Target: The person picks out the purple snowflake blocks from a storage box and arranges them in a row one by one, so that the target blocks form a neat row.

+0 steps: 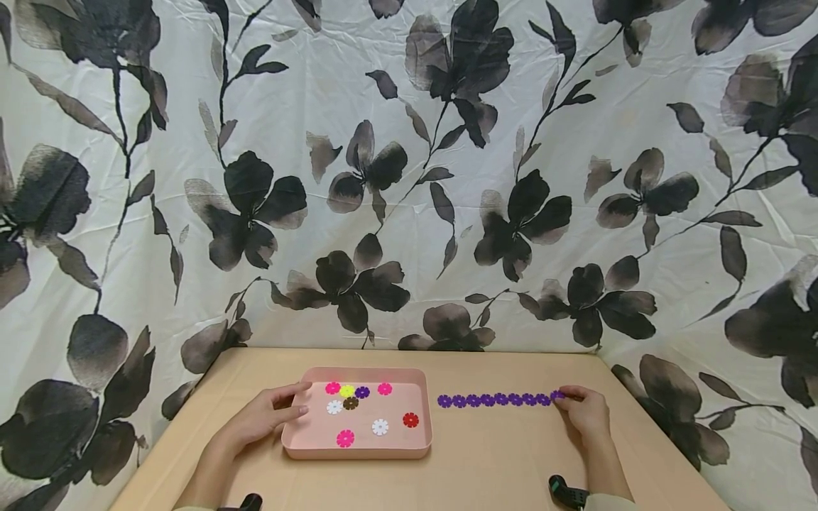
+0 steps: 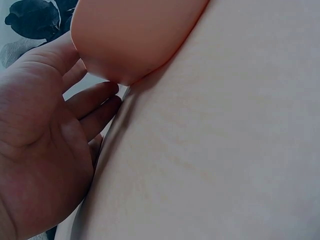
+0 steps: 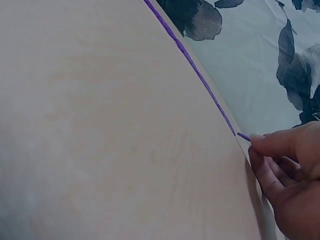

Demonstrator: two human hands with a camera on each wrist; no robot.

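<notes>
At the left end of a pink tray, my left hand rests its thumb and a finger on the rim, the other fingers loosely bent beside the wall. Several small flower-shaped pieces lie in the tray, including a yellow one, a brown one and a red one. To its right runs a row of purple flower pieces standing edge to edge. My right hand pinches a purple flower piece between thumb and forefinger, right at the row's right end.
A light wooden-coloured tabletop lies under everything. Behind it hangs a white cloth printed with dark flowers. Dark wrist devices show at the front edge of the head view.
</notes>
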